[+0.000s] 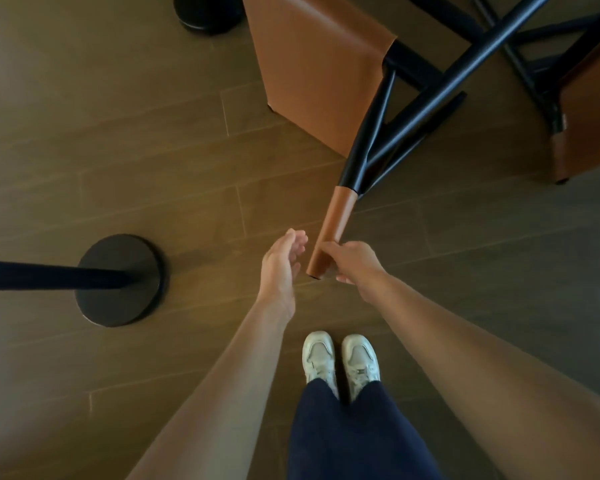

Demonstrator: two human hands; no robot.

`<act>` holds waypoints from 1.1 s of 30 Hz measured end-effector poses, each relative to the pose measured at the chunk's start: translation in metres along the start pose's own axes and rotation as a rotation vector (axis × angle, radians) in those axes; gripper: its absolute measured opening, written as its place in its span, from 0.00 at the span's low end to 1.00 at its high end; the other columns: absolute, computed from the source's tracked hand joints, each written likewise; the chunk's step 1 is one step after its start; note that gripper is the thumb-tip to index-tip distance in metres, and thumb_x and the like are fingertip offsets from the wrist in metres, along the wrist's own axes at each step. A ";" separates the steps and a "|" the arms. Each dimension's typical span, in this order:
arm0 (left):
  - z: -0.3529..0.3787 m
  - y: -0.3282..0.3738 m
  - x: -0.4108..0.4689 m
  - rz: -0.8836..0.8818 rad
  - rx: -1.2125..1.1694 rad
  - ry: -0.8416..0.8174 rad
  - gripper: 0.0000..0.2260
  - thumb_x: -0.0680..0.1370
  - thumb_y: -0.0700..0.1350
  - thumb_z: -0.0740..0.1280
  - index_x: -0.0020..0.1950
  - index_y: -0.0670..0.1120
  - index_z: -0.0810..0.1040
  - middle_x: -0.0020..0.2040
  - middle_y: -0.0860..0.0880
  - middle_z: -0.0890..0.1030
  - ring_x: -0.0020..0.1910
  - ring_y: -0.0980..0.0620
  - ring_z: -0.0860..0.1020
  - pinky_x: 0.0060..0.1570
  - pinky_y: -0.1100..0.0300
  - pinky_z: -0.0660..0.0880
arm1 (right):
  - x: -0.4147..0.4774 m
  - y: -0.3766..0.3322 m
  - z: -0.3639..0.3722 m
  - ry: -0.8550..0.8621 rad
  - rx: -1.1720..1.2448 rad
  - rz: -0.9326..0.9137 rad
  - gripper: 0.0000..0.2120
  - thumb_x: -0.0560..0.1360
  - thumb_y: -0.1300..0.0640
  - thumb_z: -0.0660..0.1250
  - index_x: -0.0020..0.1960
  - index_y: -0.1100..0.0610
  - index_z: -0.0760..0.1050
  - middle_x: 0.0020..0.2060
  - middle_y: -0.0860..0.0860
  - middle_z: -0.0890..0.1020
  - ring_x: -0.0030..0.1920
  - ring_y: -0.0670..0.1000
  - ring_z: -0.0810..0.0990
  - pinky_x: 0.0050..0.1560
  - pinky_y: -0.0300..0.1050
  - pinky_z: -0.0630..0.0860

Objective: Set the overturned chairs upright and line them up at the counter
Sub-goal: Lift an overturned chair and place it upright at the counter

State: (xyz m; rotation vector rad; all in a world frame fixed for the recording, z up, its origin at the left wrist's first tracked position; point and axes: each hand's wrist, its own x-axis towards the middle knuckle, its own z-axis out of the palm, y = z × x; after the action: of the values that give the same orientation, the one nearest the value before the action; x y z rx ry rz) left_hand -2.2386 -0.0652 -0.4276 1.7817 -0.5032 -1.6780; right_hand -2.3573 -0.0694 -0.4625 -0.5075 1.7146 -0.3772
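Righting the tipped chair (312, 64).
Right hand (352, 261) clamps its leg (336, 216); left hand (281, 261) loose-fingered beside, should grab next.

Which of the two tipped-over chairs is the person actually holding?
The middle chair, whose tan-capped leg reaches toward the person: the right hand grips that leg's end. The chair at the right edge is untouched.

Overturned chair (326, 74) ahead (second chair (586, 109) right); post base (118, 280) left.
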 end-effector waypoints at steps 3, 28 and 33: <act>0.003 -0.020 0.021 -0.057 -0.082 0.016 0.13 0.82 0.52 0.58 0.56 0.48 0.79 0.59 0.49 0.80 0.60 0.51 0.77 0.67 0.52 0.68 | 0.020 0.005 0.014 -0.012 0.006 0.038 0.24 0.77 0.46 0.67 0.66 0.59 0.72 0.53 0.53 0.81 0.51 0.51 0.81 0.56 0.50 0.80; -0.026 0.055 -0.009 -0.027 -0.025 -0.096 0.13 0.81 0.37 0.56 0.58 0.46 0.78 0.55 0.48 0.84 0.58 0.53 0.79 0.69 0.52 0.66 | -0.014 -0.093 -0.015 0.208 0.105 0.080 0.16 0.71 0.58 0.73 0.55 0.61 0.75 0.44 0.57 0.81 0.41 0.57 0.83 0.37 0.57 0.84; -0.013 0.118 -0.034 0.046 0.034 -0.159 0.13 0.78 0.33 0.61 0.54 0.48 0.79 0.50 0.52 0.85 0.57 0.55 0.79 0.62 0.59 0.69 | -0.054 -0.170 -0.035 0.190 0.172 0.025 0.15 0.70 0.59 0.73 0.54 0.61 0.74 0.45 0.58 0.81 0.39 0.57 0.84 0.31 0.52 0.83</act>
State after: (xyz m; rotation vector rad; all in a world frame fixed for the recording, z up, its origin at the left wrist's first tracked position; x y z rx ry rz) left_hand -2.2123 -0.1256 -0.3231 1.6553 -0.6404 -1.7978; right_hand -2.3619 -0.1863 -0.3233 -0.3324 1.8488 -0.5642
